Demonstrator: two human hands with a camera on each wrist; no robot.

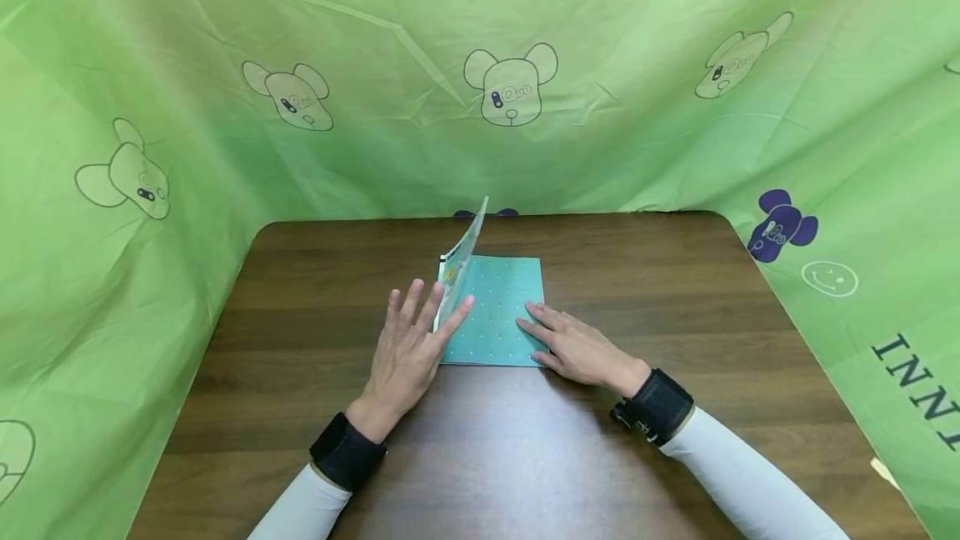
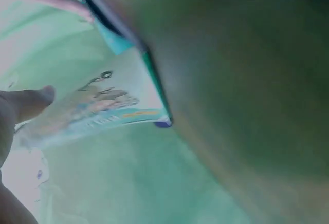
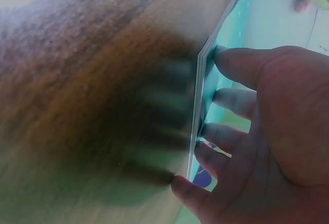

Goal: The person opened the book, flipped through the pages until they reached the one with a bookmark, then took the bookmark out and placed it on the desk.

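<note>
Wooden table (image 1: 285, 407), teal booklet (image 1: 498, 311), raised leaf (image 1: 460, 263), illustration (image 2: 108, 103) plainest from left wrist view

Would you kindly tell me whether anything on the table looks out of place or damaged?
A pale scrap shows at the right edge of the table, away from the booklet; it looks stray, though too small to identify. The booklet's leaf stands raised beside the left hand, which seems ordinary. I see no spill or damage.

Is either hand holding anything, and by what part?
Nothing looks gripped: the right hand rests on the book at its right edge; the left hand is spread at the raised cover.
</note>
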